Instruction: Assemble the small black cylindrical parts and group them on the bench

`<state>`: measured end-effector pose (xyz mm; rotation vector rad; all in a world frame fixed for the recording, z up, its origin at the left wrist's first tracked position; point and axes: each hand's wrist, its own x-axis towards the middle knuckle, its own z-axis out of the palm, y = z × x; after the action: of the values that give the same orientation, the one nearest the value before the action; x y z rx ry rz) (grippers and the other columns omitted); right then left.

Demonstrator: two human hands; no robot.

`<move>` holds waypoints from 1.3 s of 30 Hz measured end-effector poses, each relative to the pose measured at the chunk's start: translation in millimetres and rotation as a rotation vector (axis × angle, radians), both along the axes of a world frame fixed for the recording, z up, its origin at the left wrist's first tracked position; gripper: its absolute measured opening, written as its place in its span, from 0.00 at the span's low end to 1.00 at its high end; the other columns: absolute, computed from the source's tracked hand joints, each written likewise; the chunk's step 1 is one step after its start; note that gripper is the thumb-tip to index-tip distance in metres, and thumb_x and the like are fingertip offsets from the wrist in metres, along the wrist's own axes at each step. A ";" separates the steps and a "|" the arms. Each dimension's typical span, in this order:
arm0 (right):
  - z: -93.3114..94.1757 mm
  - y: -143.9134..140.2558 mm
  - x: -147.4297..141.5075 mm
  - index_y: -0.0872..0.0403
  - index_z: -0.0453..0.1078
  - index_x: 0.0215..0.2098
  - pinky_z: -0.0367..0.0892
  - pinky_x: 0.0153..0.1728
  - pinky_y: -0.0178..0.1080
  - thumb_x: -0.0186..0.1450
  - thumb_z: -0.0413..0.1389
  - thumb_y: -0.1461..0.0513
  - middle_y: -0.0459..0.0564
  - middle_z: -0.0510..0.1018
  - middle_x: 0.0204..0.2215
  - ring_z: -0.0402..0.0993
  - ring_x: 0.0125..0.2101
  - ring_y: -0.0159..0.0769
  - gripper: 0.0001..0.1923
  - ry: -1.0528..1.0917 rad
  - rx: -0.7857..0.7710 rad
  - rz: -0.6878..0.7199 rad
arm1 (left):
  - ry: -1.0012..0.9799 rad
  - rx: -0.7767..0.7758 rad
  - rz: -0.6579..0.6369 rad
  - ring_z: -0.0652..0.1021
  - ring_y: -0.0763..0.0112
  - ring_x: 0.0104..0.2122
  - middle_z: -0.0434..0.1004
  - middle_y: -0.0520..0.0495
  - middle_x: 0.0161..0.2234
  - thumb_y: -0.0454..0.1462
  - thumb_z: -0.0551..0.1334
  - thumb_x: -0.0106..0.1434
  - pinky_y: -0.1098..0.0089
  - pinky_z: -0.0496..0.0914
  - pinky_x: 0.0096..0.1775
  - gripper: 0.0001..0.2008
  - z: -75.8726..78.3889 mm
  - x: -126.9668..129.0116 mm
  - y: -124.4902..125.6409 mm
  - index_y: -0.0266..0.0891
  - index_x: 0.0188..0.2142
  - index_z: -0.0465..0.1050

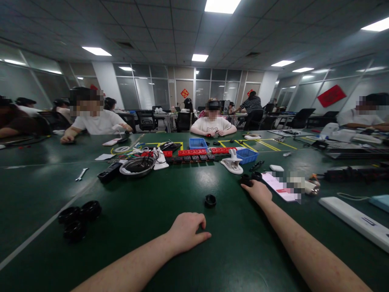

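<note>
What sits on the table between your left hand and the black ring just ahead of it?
Nothing: in the head view, only bare green table separates the left hand from the black ring.

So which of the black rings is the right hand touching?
The pair at the fingertips of the right hand, far right. The single ring lies apart between both hands, and the cluster of three sits far left.

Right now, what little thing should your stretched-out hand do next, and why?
Probably close the right hand on the black rings at its fingertips. It already reaches them, while the left hand rests on the green table near a lone black ring.
</note>
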<state>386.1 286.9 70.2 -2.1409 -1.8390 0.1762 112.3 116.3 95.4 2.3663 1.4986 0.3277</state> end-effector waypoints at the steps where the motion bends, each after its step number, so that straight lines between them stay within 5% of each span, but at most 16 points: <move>1: -0.2 0.4 0.4 0.52 0.68 0.37 0.61 0.26 0.38 0.53 0.47 0.45 0.53 0.73 0.35 0.69 0.36 0.45 0.24 -0.005 -0.005 -0.002 | 0.009 0.003 -0.003 0.69 0.72 0.27 0.67 0.54 0.25 0.49 0.54 0.54 0.75 0.59 0.27 0.14 -0.4 0.0 0.3 0.42 0.31 0.65; 6: 4.6 -0.1 7.2 0.54 0.67 0.39 0.61 0.26 0.36 0.54 0.48 0.48 0.54 0.73 0.36 0.69 0.37 0.43 0.23 -0.021 -0.079 0.021 | 0.029 0.019 -0.008 0.69 0.73 0.27 0.66 0.55 0.24 0.49 0.54 0.54 0.75 0.58 0.27 0.13 -1.1 0.5 0.1 0.42 0.31 0.65; 12: 30.9 -25.5 -11.3 0.55 0.68 0.24 0.59 0.23 0.35 0.51 0.52 0.48 0.53 0.74 0.26 0.70 0.28 0.41 0.18 -0.051 -0.163 0.153 | 0.014 -0.001 -0.008 0.69 0.74 0.27 0.67 0.54 0.25 0.48 0.55 0.54 0.75 0.58 0.27 0.13 2.1 0.9 -1.6 0.42 0.31 0.65; 16: 42.5 -66.0 -67.2 0.53 0.67 0.33 0.59 0.26 0.34 0.57 0.43 0.46 0.51 0.72 0.30 0.69 0.31 0.37 0.22 -0.002 0.034 0.498 | 0.021 0.017 -0.002 0.69 0.74 0.26 0.67 0.55 0.24 0.48 0.55 0.54 0.75 0.57 0.26 0.13 0.2 0.8 -0.5 0.42 0.30 0.65; 21: 33.2 -103.9 -117.7 0.53 0.53 0.52 0.59 0.35 0.36 0.52 0.49 0.44 0.54 0.64 0.43 0.65 0.41 0.42 0.35 -0.051 0.080 0.741 | 0.010 0.038 -0.005 0.68 0.74 0.25 0.66 0.55 0.23 0.47 0.56 0.53 0.75 0.57 0.27 0.12 -5.1 0.6 1.3 0.41 0.30 0.66; 24: 26.6 -106.1 -122.6 0.52 0.56 0.50 0.59 0.36 0.36 0.58 0.46 0.50 0.54 0.64 0.42 0.65 0.40 0.39 0.25 -0.084 0.045 0.774 | 0.006 0.041 -0.003 0.68 0.75 0.25 0.66 0.56 0.23 0.47 0.56 0.53 0.75 0.57 0.26 0.11 -5.9 0.3 1.9 0.42 0.30 0.66; 30: 32.5 -81.4 -94.6 0.52 0.63 0.42 0.60 0.35 0.35 0.55 0.52 0.57 0.51 0.69 0.36 0.68 0.35 0.36 0.16 -0.110 -0.067 0.811 | 0.003 0.029 0.002 0.68 0.75 0.25 0.66 0.55 0.23 0.47 0.56 0.54 0.76 0.56 0.25 0.12 -2.9 -0.1 2.0 0.42 0.30 0.65; 35: 43.8 -49.5 -37.6 0.53 0.68 0.35 0.62 0.31 0.36 0.46 0.58 0.61 0.51 0.73 0.31 0.69 0.33 0.41 0.16 -0.188 -0.182 0.529 | -0.026 0.017 -0.016 0.67 0.75 0.25 0.66 0.56 0.23 0.47 0.55 0.54 0.76 0.57 0.25 0.12 -2.6 -1.1 1.4 0.42 0.30 0.66; 37: 48.2 -37.9 -15.6 0.55 0.66 0.38 0.62 0.32 0.37 0.49 0.55 0.61 0.53 0.73 0.33 0.69 0.34 0.41 0.17 -0.164 -0.124 0.472 | -0.035 0.016 -0.017 0.67 0.75 0.25 0.66 0.56 0.23 0.47 0.55 0.54 0.76 0.57 0.26 0.12 -3.2 -1.3 1.2 0.42 0.30 0.66; 39: 51.5 -27.7 1.2 0.56 0.63 0.43 0.62 0.32 0.37 0.50 0.54 0.60 0.54 0.72 0.35 0.68 0.33 0.39 0.21 -0.017 0.113 0.383 | -0.039 0.015 -0.015 0.67 0.75 0.25 0.66 0.56 0.22 0.47 0.55 0.54 0.76 0.57 0.26 0.11 -3.8 -1.4 1.2 0.42 0.30 0.66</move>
<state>387.3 259.2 121.7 -1.7043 -2.1973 0.1353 110.8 117.4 91.6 2.3678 1.4649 0.3801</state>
